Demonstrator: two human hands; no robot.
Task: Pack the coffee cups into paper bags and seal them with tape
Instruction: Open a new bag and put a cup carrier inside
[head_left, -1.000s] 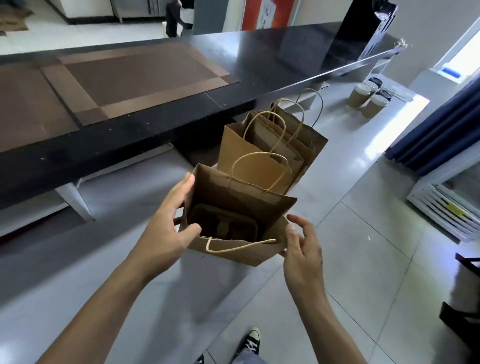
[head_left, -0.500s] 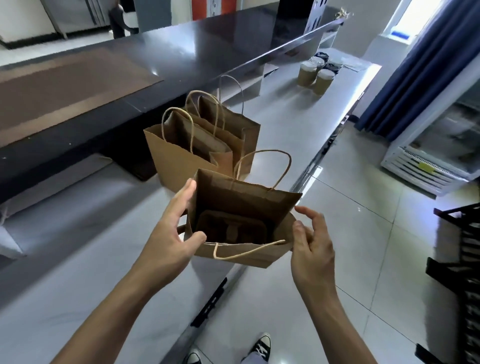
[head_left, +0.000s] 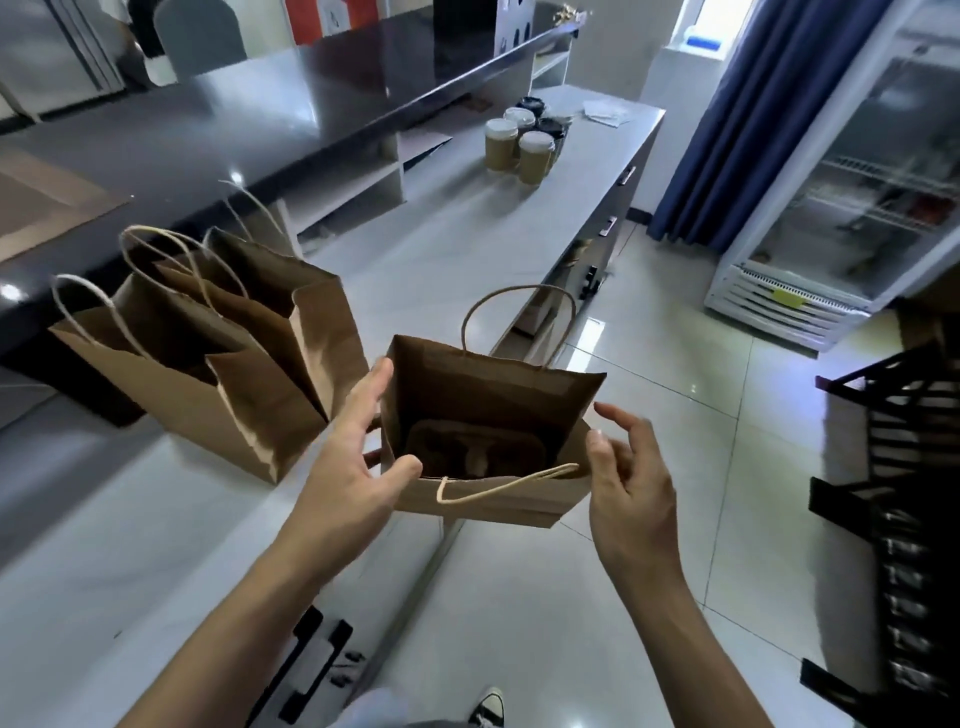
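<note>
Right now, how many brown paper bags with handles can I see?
4: one open brown paper bag between the hands, and three standing bags together on the grey counter at left.

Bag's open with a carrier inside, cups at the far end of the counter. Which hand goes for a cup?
Right, probably. The coffee cups stand ahead and to the right, on the right hand's side, and it only lightly pinches the paper bag. The left hand holds the bag's other side.
</note>
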